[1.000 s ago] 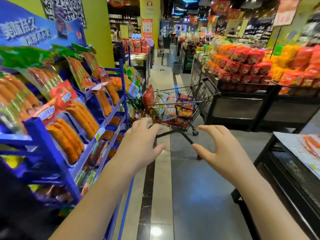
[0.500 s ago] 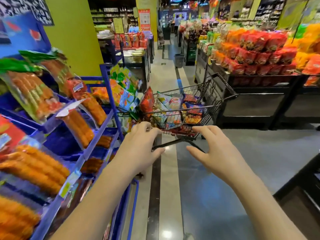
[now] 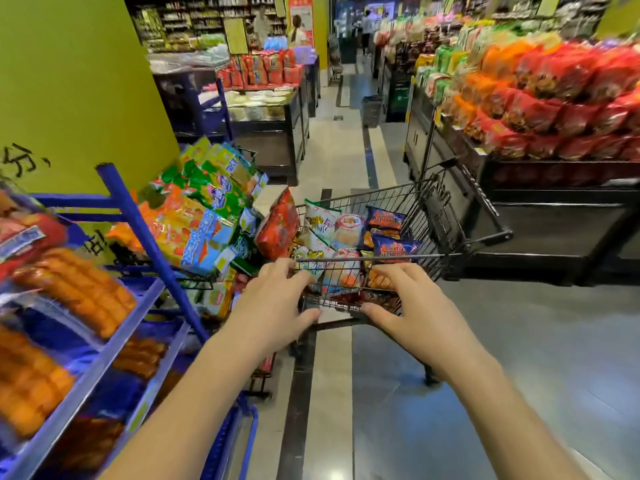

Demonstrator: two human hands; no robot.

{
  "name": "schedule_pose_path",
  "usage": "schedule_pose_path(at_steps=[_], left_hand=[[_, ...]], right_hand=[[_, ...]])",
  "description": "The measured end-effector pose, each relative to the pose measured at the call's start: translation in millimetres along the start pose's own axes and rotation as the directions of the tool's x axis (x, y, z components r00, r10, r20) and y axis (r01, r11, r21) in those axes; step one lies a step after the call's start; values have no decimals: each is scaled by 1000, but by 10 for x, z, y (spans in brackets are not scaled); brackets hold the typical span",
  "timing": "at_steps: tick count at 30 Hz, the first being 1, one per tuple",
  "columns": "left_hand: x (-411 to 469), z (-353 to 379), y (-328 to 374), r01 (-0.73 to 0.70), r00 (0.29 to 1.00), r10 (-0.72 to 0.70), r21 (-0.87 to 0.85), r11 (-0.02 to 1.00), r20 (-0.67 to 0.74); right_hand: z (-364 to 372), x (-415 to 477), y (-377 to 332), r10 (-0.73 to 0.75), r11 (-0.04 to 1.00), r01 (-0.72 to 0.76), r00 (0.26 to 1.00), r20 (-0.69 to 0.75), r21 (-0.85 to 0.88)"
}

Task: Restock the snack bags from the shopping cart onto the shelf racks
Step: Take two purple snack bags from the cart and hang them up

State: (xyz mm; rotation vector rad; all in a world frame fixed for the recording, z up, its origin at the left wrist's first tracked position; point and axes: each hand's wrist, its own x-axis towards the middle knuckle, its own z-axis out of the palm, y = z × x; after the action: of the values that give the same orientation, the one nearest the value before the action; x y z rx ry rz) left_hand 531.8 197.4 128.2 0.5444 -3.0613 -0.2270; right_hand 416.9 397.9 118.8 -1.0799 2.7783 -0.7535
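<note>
Head: left hand (image 3: pixel 273 303), right hand (image 3: pixel 412 306) spread at shopping cart (image 3: pixel 450 216).

**Carrying surfaces: cart, rack, floor, tabletop**

The wire shopping cart (image 3: pixel 446 220) stands on the tiled floor (image 3: pixel 519 341). Its basket is filled with upright snack bags (image 3: pixel 349 230) in red, white and blue. To its left, the blue shelf rack (image 3: pixel 135 220) bears sloped tiers of sausage packs (image 3: pixel 79 289). Green and orange packets (image 3: pixel 207 202) crowd its far end, just beside the cart. Right of the aisle, a dark tabletop (image 3: pixel 554 174) carries piled red bags (image 3: pixel 571 109).
</note>
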Motion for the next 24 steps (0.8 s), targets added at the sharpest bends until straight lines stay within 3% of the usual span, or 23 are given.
schedule_pose_path(at_steps=[24], left_hand=[[3914, 688, -1434, -43, 972, 73, -136, 990, 225]], right_hand=[[996, 3788, 791, 157, 988, -157, 979, 131, -11]])
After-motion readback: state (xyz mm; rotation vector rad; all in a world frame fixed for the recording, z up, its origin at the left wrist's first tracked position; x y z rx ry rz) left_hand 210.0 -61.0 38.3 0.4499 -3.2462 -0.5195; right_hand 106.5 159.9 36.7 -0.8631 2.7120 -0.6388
